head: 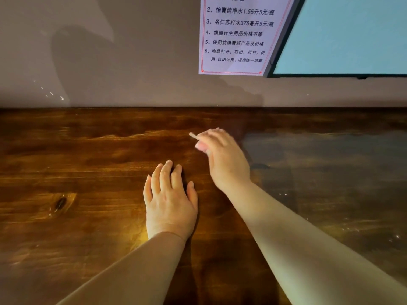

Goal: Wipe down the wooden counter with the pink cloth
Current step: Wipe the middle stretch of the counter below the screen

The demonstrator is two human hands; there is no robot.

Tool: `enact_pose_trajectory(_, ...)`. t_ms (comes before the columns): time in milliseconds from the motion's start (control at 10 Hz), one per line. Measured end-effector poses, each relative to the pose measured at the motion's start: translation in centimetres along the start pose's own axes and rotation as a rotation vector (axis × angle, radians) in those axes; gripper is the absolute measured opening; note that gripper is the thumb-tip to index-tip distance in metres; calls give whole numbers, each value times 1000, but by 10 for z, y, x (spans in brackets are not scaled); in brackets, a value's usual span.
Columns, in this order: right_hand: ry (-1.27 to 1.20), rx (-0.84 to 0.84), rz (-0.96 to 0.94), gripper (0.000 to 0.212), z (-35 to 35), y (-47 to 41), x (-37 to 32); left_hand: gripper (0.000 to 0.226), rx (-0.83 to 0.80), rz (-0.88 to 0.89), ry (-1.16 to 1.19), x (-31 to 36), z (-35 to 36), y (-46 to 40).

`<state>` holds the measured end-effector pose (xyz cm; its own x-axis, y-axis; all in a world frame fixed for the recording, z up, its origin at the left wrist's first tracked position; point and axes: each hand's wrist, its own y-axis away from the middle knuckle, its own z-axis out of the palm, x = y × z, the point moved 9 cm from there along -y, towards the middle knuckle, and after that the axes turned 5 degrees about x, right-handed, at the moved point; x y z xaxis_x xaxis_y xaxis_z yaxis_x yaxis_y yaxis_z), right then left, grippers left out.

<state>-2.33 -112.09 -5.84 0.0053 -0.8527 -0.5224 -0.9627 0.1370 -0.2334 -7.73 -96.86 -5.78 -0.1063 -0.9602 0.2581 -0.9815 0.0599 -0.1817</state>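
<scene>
The head camera looks down at our two bare hands on the dark brown wooden desk [88,172]. Our left hand [169,201] lies flat on the wood with its fingers spread a little. It is open and holds nothing. We think it rests there to keep us steady while we lean in.

Our right hand [224,159] reaches farther toward the wall. It is blurry. The fingers are curled, and a thin pale bit sticks out by the fingertips. We cannot tell what that bit is, so we cannot tell if this hand is holding something or is just bent.

The pink cloth is not in sight anywhere. It may be out of view, so the wiping does not look like it is going on right now. We would need to find the cloth first.

The desk is shiny wood with wavy lines and a dark knot [60,203] on the left side. The right part looks paler, like light bouncing off it. Behind the desk stands a plain grey-brown wall [110,62]. A white paper notice with a red border and black writing [237,36] hangs on it. Beside the notice is a pale blue screen with a dark frame [352,36].
</scene>
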Motion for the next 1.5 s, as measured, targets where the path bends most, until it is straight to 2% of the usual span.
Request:
enact_pose_trajectory(100,-17,-99,-119,34,-3,-7,4,53,-9,-4,1,1,0,1)
enact_pose_trajectory(200,21,16,76,32,-16,-46,43,51,-15,0,-5,1,2,0)
enact_pose_trajectory(300,101,150,291,33,-10,-55,51,51,-15,-5,-6,0,2,0)
enact_pose_trajectory(400,50,117,151,33,6,-53,15,50,-16,-1,-8,-1,3,1)
enact_pose_trajectory(500,18,19,2,33,-3,-62,17,49,-11,2,-7,-1,3,1)
enact_pose_trajectory(600,98,103,240,33,-29,-75,75,49,-13,7,-6,-1,4,1)
enact_pose_trajectory(700,138,205,447,34,-32,-73,89,50,-21,9,-5,-1,4,1)
enact_pose_trajectory(800,69,152,271,35,-17,-72,54,49,-10,6,2,-1,3,1)
enact_pose_trajectory(900,66,100,109,34,-23,-67,56,50,-12,8,2,-1,4,1)
enact_pose_trajectory(1000,63,210,392,30,-52,-67,112,50,-14,15,1,-1,5,0)
enact_pose_trajectory(1100,46,247,523,29,-52,-69,119,50,-18,13,-5,-2,4,1)
enact_pose_trajectory(1200,80,155,313,33,-39,-66,86,51,-15,14,8,-2,4,0)
enact_pose_trajectory(1300,106,106,192,34,-51,-60,94,50,1,19,16,-1,4,0)
enact_pose_trajectory(1400,81,230,483,28,-75,-58,142,49,15,32,24,-1,5,0)
enact_pose_trajectory(1500,33,246,552,29,-62,-60,133,51,5,45,21,-1,7,0)
